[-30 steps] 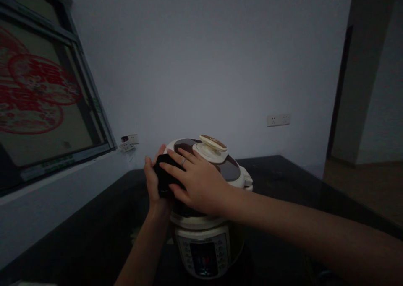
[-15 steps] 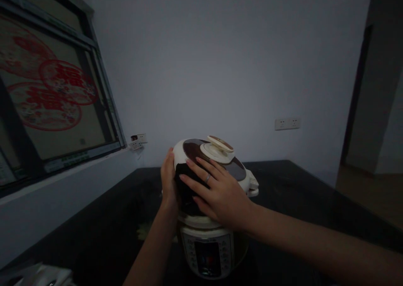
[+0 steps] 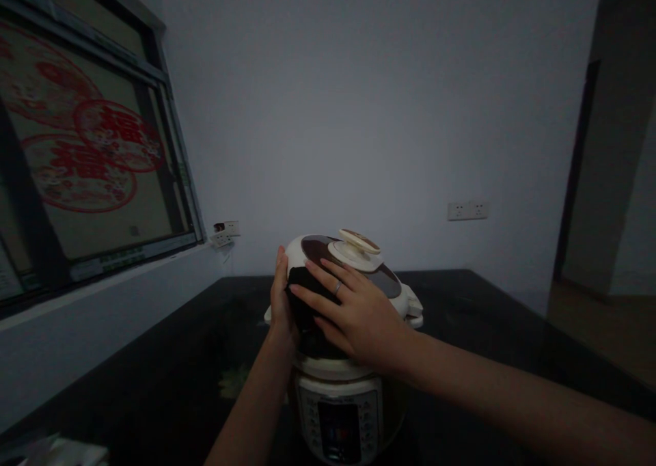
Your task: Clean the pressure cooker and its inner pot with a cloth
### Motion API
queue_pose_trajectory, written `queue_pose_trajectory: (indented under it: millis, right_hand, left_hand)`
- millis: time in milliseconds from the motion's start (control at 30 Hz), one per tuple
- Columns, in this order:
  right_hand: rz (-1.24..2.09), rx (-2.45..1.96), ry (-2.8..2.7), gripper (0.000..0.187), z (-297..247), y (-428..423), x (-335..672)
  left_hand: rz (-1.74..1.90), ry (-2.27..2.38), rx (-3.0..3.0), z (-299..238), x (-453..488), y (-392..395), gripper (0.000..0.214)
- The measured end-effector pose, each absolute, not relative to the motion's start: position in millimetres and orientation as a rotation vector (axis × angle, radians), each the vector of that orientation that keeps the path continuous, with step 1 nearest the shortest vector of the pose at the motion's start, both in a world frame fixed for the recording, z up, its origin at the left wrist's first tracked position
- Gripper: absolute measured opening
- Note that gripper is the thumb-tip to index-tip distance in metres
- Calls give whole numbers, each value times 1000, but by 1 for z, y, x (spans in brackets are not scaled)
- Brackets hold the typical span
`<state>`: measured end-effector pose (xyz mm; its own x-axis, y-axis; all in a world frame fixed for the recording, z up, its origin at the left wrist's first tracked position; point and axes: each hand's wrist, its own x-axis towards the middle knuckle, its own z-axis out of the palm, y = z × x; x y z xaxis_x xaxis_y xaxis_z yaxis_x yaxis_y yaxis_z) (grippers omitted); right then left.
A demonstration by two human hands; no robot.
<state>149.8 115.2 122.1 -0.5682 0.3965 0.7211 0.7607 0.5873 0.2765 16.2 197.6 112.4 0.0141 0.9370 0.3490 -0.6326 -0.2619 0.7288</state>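
Fingers (image 3: 316, 303) of the right hand (image 3: 367, 317) lie nearly straight and parted, spread over a black object (image 3: 301, 313) at the centre of the frame, with a ring (image 3: 337, 288) on one of them. From my end I cannot tell how hard they press. I have the left hand (image 3: 281, 300) upright along the object's left side, fingers pointing up; the far side of that hand is hidden, so whether it grips or merely braces I cannot tell.

Just behind the object is the lid (image 3: 294, 250) of a cooker (image 3: 335, 369) — white round the edge, brown on top, with a raised knob (image 3: 361, 240) right of the frame's centre. The dark shape hides where object and lid meet. Below my hands, at the bottom centre, I see the cooker's control panel (image 3: 339, 430), with a dark display in its middle. A pale side handle (image 3: 414, 307) juts out past the right hand.

All this stands on a black desk (image 3: 492, 357). Red round decorations (image 3: 120, 134) mark the window (image 3: 134, 231) at the upper left; a double socket (image 3: 468, 210) sits on the wall (image 3: 359, 111), right of centre. Something pale (image 3: 72, 452) shows in the lower left corner — too dim for me to name.
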Motion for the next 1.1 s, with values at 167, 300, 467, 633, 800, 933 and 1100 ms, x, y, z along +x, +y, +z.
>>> queue_pose_trajectory:
  millis: [167,300,467,633,800,933,1100]
  right_hand:
    - [-686,-1017,-2291,42,144,121,133]
    - [-461,-1074,-2338,40,176,149,120]
    - [-161,-998,-2460,35,212,194,111]
    - [-214,-990,-2349,31,200,165,116]
    - [-530,-915,-2369,34,164,114,132]
    - [-484,-936,-2344,34,170,114,130]
    - [-204,-1015,-2349,33,210,156,114]
  left_hand:
    - [1600,346,592,124,19,186,37]
    - [1590,245,417,135,20,176,43]
    - [1607,166,478,143,22,171,46]
    - [1628,172,493,136,19,172,44]
    - [1603,236,649,123,13,172,55]
    - [1623,200,707,121,14,170,56]
    - [1740,208,671,127,20,172,40]
